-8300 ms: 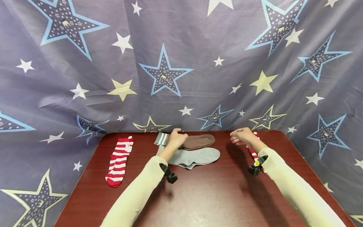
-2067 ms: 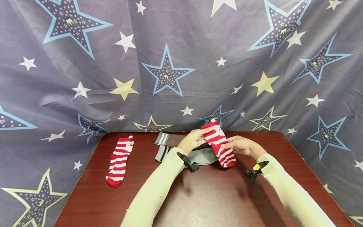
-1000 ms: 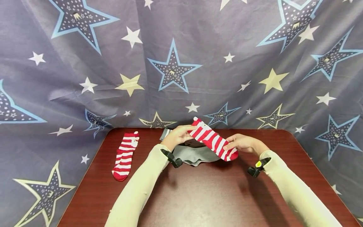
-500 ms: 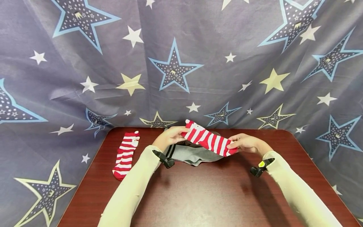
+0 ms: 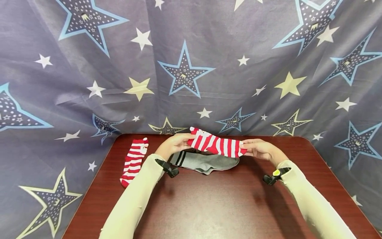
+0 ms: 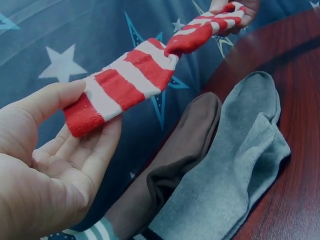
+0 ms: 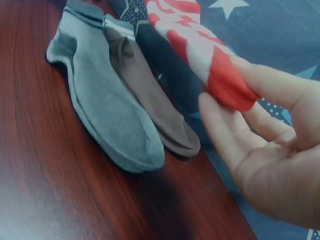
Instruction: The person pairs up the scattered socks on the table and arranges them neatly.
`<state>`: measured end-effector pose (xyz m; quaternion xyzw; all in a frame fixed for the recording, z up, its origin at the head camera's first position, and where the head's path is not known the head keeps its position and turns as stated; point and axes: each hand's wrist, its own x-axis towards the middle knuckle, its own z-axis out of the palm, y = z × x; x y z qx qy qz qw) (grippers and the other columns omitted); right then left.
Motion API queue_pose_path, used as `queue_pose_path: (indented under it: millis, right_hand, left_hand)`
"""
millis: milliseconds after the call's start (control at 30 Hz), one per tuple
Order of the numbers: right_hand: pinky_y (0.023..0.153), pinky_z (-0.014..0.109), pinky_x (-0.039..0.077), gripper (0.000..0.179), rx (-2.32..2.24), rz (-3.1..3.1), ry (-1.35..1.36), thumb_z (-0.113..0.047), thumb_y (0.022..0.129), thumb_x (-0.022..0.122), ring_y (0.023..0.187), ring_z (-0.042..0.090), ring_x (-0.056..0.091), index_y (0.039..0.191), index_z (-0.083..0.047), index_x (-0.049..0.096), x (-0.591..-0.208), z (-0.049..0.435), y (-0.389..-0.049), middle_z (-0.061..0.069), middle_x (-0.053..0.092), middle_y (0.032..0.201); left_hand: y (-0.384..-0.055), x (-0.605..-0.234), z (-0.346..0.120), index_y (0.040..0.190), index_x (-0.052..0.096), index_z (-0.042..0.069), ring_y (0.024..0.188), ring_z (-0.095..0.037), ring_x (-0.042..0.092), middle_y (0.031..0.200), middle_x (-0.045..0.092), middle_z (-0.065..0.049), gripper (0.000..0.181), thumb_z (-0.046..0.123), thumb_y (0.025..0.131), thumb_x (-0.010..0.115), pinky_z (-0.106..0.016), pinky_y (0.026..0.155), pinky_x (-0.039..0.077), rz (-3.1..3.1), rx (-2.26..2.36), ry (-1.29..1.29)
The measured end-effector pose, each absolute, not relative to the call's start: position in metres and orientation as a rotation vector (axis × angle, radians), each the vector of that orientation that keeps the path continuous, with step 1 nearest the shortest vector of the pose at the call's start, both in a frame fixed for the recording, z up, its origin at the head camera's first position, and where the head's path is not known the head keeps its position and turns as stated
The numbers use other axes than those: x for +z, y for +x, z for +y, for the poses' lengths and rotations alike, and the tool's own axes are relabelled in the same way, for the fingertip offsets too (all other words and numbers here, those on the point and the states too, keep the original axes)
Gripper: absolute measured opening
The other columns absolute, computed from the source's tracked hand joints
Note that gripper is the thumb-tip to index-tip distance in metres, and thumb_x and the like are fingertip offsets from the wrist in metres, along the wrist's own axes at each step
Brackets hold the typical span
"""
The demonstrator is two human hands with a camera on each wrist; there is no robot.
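A red-and-white striped sock (image 5: 216,144) is stretched between both hands above the back of the table. My left hand (image 5: 174,144) pinches its cuff between thumb and fingers, and my right hand (image 5: 262,151) pinches the toe end. Beneath it lie a grey sock (image 5: 206,162) with dark cuff stripes and a brown sock (image 6: 185,135), side by side; the held sock hides most of the brown one in the head view. A second red-and-white striped sock (image 5: 134,159) lies at the table's left, partly covered by the left sleeve.
The dark red wooden table (image 5: 226,205) has rounded back corners. Right behind its back edge hangs a grey-blue curtain (image 5: 226,89) printed with stars. Each wrist carries a small black camera.
Earlier the striped sock lay at the table's right; both hands then took hold of it. Over the last second it has swung from steeply slanted to nearly level as the left hand moved left.
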<state>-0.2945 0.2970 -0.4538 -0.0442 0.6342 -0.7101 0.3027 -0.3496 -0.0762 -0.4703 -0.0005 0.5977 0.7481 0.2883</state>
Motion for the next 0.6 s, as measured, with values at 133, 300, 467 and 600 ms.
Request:
queue_pose_path:
  millis: [133,300,467,600]
  right_hand:
    - [0.089,0.026,0.060,0.025,-1.941,1.645,-0.055,-0.002,0.108,0.041,0.090,0.009,0.071,0.105,-0.013,0.064,-0.451,0.296,-0.294,-0.003,0.071,0.098]
    - [0.090,0.025,0.059,0.035,-1.960,1.601,-0.065,-0.005,0.109,0.039,0.093,0.009,0.071,0.103,-0.017,0.071,-0.450,0.296,-0.290,-0.004,0.073,0.098]
    - [0.093,0.027,0.059,0.040,-1.986,1.538,-0.126,-0.003,0.110,0.034,0.097,0.011,0.071,0.106,-0.014,0.072,-0.451,0.296,-0.287,-0.002,0.074,0.103]
    - [0.092,0.027,0.059,0.039,-2.018,1.513,-0.127,-0.001,0.109,0.036,0.096,0.011,0.071,0.105,-0.014,0.072,-0.450,0.293,-0.287,-0.001,0.073,0.102]
  left_hand:
    - [-0.349,-0.470,-0.082,0.119,0.060,0.003,0.086,-0.013,0.070,0.092,0.072,0.000,0.017,0.004,0.103,0.056,-0.026,0.077,0.059,1.574,2.022,-0.033]
    - [-0.346,-0.471,-0.090,0.107,0.064,0.008,0.085,-0.012,0.071,0.090,0.073,0.001,0.009,0.003,0.102,0.058,-0.026,0.078,0.059,1.609,1.999,-0.026]
    - [-0.344,-0.474,-0.098,0.094,0.064,0.012,0.082,-0.011,0.070,0.085,0.073,0.003,0.009,0.004,0.099,0.063,-0.026,0.077,0.059,1.621,1.965,0.008]
    - [-0.341,-0.474,-0.104,0.085,0.062,0.016,0.080,-0.009,0.068,0.083,0.069,0.007,0.020,0.004,0.101,0.060,-0.026,0.079,0.057,1.641,1.937,0.047]
